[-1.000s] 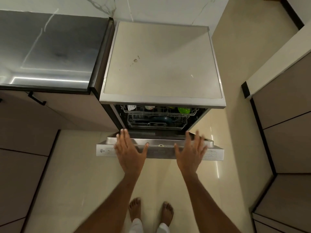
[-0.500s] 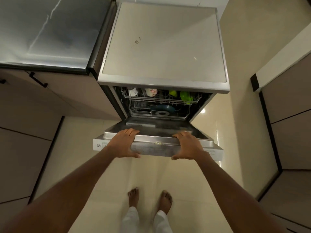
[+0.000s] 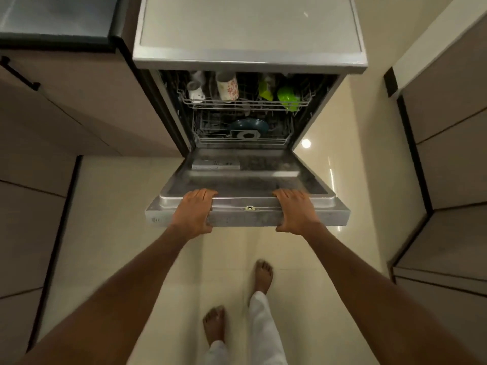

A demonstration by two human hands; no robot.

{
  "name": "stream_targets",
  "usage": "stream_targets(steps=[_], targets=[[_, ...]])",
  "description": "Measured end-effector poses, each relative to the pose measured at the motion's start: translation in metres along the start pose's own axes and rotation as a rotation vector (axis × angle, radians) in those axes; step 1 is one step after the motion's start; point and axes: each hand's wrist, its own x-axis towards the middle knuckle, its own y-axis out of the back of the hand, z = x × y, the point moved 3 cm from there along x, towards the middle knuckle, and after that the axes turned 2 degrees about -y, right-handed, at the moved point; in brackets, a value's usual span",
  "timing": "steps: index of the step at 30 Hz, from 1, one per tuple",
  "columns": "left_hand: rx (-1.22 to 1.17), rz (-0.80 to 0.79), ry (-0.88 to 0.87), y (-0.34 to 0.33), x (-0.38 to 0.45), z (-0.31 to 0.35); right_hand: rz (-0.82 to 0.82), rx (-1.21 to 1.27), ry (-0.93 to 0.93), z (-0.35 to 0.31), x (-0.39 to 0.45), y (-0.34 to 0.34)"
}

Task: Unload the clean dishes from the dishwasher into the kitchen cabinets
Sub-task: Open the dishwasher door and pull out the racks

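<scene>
Both hands grip the top edge of the dishwasher door (image 3: 247,177), which hangs partly lowered, its steel inner face turned up. The left hand (image 3: 193,213) is clamped on the edge left of centre, fingers curled over the rim and thumb under the front panel; the right hand (image 3: 296,212) is clamped the same way right of centre. The two hands sit well apart, with the small latch (image 3: 249,207) between them.

Inside the dishwasher (image 3: 250,35) two racks show. The upper rack (image 3: 245,102) holds a small white cup (image 3: 195,90) at the left, a white mug with a red pattern (image 3: 228,86) just beside it, and two green cups (image 3: 288,97) toward the right. The lower rack (image 3: 242,139) holds a dark teal bowl (image 3: 249,125), tilted on edge near the middle. All dishes are still in the racks.

A detergent compartment (image 3: 215,164) sits on the door's inner face, near the hinge side at the left. Brown cabinets (image 3: 66,106) stand to the left under a dark counter (image 3: 52,19), and more cabinets run along the right. Below the door, two bare feet stand on the pale tiled floor (image 3: 110,219), the right foot (image 3: 263,275) ahead of the left foot (image 3: 214,324)
</scene>
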Motion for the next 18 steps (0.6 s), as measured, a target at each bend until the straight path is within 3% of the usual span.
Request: stream_targets(steps=[5,15,18], targets=[[0.004,0.052,0.055,-0.062,-0.027,0.013,-0.049,0.047,-0.042,-0.008,-0.019,-0.05],[-0.078,0.098,0.084,-0.17,-0.067,0.022,0.173,0.215,-0.079,-0.006,-0.05,-0.178],[-0.188,0.155,0.114,-0.206,-0.072,0.022,0.164,0.221,-0.07,-0.006,-0.056,-0.224]])
